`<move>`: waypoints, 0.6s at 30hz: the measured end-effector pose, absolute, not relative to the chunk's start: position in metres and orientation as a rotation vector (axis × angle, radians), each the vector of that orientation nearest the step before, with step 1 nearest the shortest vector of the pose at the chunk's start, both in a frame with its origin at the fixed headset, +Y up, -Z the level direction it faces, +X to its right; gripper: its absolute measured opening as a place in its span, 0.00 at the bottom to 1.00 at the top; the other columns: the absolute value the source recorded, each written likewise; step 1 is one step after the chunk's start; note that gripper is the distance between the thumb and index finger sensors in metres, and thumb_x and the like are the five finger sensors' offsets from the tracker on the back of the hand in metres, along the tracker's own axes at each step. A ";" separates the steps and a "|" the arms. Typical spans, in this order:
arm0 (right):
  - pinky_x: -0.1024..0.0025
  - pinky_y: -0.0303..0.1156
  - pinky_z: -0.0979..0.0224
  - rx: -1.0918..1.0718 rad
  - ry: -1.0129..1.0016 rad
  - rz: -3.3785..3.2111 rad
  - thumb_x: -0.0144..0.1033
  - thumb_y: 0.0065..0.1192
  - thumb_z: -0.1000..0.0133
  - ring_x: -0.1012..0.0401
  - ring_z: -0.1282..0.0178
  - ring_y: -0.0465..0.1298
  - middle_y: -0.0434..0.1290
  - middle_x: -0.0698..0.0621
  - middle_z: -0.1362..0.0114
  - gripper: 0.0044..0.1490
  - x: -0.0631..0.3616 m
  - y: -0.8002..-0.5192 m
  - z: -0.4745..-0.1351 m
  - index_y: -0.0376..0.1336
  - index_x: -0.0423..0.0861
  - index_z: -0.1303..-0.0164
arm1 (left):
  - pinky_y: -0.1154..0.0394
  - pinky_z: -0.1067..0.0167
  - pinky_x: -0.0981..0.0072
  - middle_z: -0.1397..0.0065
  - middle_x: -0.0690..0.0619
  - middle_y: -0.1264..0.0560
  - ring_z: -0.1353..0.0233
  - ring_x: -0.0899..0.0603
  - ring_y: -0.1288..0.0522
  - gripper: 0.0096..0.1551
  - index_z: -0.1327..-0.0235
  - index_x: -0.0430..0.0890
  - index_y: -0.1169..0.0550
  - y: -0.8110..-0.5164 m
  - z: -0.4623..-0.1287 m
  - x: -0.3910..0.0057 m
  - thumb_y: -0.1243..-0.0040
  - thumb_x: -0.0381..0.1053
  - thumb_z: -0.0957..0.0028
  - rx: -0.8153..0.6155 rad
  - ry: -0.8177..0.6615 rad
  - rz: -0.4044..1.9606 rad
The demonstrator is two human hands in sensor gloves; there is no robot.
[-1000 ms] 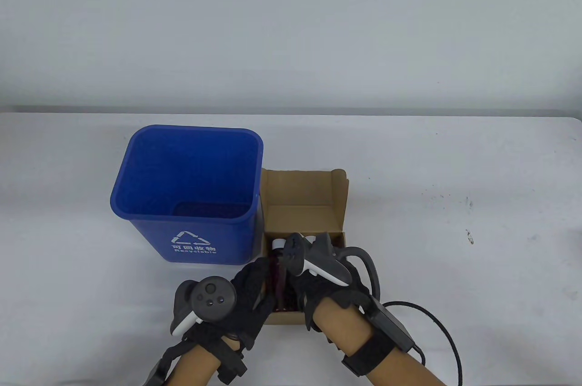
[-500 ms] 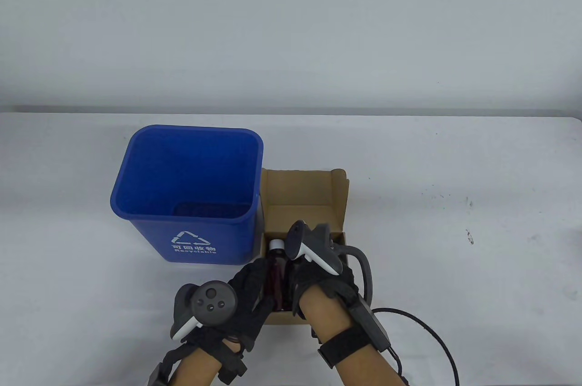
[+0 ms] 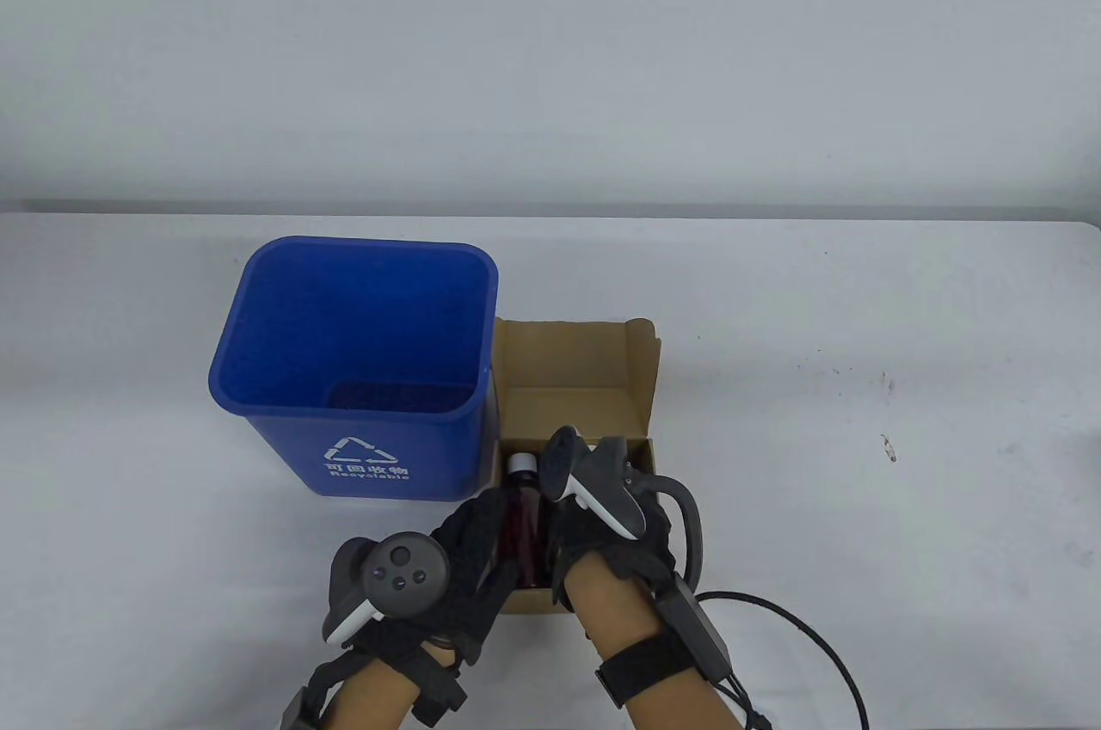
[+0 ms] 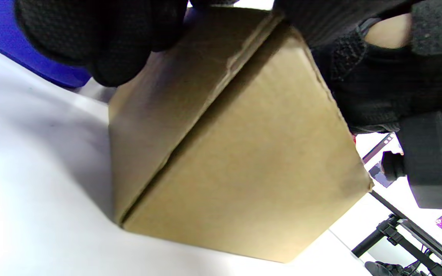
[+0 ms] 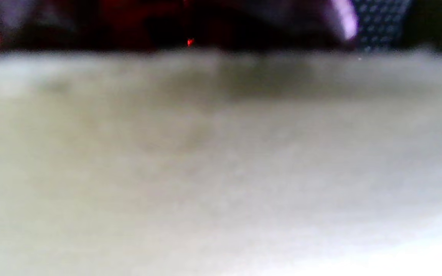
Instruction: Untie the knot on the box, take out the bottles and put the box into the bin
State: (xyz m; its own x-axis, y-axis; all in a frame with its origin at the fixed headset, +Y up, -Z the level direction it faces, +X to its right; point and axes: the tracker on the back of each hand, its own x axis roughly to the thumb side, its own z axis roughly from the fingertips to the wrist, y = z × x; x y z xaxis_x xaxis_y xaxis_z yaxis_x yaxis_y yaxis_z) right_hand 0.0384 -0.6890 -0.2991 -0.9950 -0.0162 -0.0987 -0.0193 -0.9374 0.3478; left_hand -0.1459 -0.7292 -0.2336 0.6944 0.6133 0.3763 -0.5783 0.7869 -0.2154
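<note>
Low in the frame's middle, my left hand [image 3: 469, 562] grips the open cardboard box [image 3: 632, 373] to steady it, while my right hand [image 3: 602, 536] reaches in, apparently pinching the dark red bottle [image 3: 522, 524].

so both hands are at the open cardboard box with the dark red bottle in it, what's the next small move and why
Probably lift the dark red white-capped bottle up out of the open brown cardboard box. The lid is already open, the bottle still lies inside, and the right hand reaches into the box beside it while the left hand rests at the box's near left corner. Whether the right fingers already grip it is hidden.
</note>
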 end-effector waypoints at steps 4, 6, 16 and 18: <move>0.58 0.78 0.52 -0.158 0.510 3.048 0.59 0.63 0.48 0.44 0.49 0.81 0.66 0.34 0.34 0.58 0.042 -0.685 -0.298 0.45 0.29 0.27 | 0.29 0.41 0.35 0.22 0.33 0.44 0.37 0.23 0.29 0.49 0.20 0.41 0.52 -0.729 -0.233 -0.145 0.50 0.62 0.45 -0.083 -0.450 0.655; 0.58 0.78 0.52 -0.146 0.464 3.048 0.59 0.65 0.49 0.44 0.49 0.81 0.66 0.34 0.34 0.59 0.042 -0.681 -0.297 0.46 0.29 0.28 | 0.29 0.41 0.35 0.22 0.34 0.43 0.37 0.23 0.29 0.49 0.19 0.42 0.52 -0.729 -0.233 -0.145 0.50 0.62 0.45 -0.077 -0.448 0.649; 0.54 0.78 0.49 -0.030 0.216 2.922 0.58 0.67 0.50 0.43 0.45 0.80 0.65 0.36 0.33 0.58 0.061 -0.640 -0.294 0.47 0.30 0.28 | 0.31 0.40 0.34 0.22 0.33 0.43 0.36 0.23 0.29 0.49 0.19 0.41 0.52 -0.729 -0.233 -0.145 0.50 0.62 0.45 -0.073 -0.447 0.643; 0.53 0.78 0.47 -0.011 0.164 2.867 0.58 0.67 0.50 0.43 0.44 0.80 0.65 0.36 0.32 0.58 0.070 -0.633 -0.293 0.46 0.30 0.28 | 0.31 0.40 0.34 0.22 0.34 0.43 0.36 0.23 0.30 0.49 0.19 0.41 0.52 -0.729 -0.233 -0.145 0.50 0.62 0.45 -0.074 -0.447 0.645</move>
State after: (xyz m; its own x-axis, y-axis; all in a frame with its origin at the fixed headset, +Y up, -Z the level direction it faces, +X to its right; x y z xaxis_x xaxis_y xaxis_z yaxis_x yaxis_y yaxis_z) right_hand 0.0701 -0.6332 -0.2927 -0.9637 0.2660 -0.0229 -0.2668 -0.9573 0.1109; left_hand -0.1448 -0.7294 -0.2328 0.7078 0.5959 0.3793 -0.5646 0.8000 -0.2032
